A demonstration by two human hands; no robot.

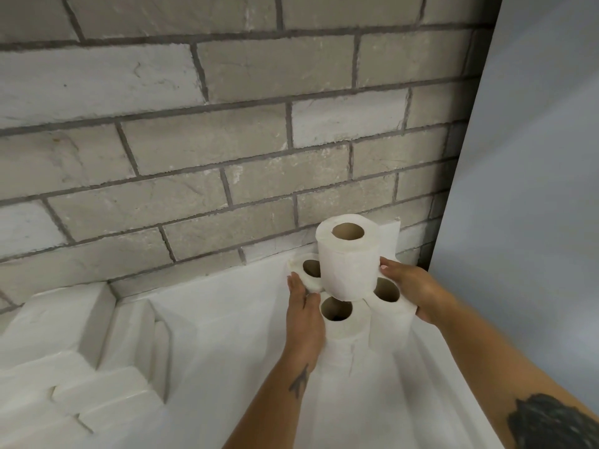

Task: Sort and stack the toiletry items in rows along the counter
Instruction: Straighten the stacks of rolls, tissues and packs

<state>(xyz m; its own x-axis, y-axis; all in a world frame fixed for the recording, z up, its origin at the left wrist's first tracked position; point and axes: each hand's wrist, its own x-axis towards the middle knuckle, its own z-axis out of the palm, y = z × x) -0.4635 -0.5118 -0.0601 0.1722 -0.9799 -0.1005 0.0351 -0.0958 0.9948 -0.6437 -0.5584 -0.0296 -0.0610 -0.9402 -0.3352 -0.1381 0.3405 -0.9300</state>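
The top toilet roll [348,257] is hiding part of the rear roll [308,270] and whatever is standing behind it. The left hand [304,306] is covering the front roll's [337,319] left side. The frame's left edge is cutting off the white packs [64,367].

You are looking at four toilet rolls showing near counter's [246,319] back right corner: one top roll [348,254] standing upright on three lower rolls — back-left roll [309,270], front roll [337,314], right roll [389,294]. Any further rolls behind are hiding from view. You are seeing two hands at cluster: left hand [304,314], right hand [413,291]. Pale folded stacks [64,367] are lying along counter's left edge; their count is blurring together, so you cannot tell number.
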